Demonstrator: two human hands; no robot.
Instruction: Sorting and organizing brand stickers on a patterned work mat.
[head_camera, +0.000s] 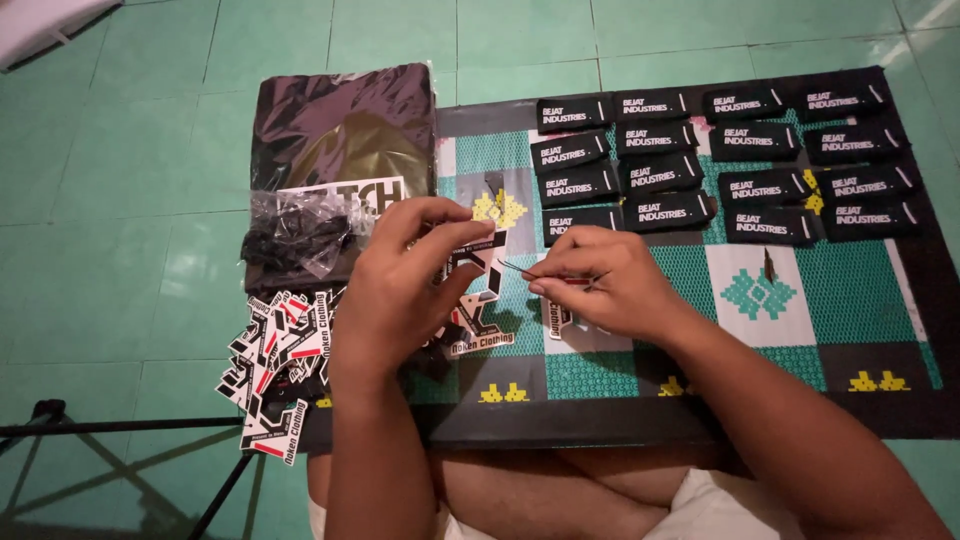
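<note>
Over the patterned mat's (880, 330) near edge, my left hand (400, 290) pinches a printed tag (478, 262) steady while my right hand's (610, 285) fingers grip a thin string (518, 268), lined up toward the tag, black labels (720, 160) ranked along the far edge.

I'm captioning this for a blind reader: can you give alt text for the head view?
The left hand holds a small black tag while the right hand pinches a thin string toward it, above a patterned mat with rows of black tags.
</note>
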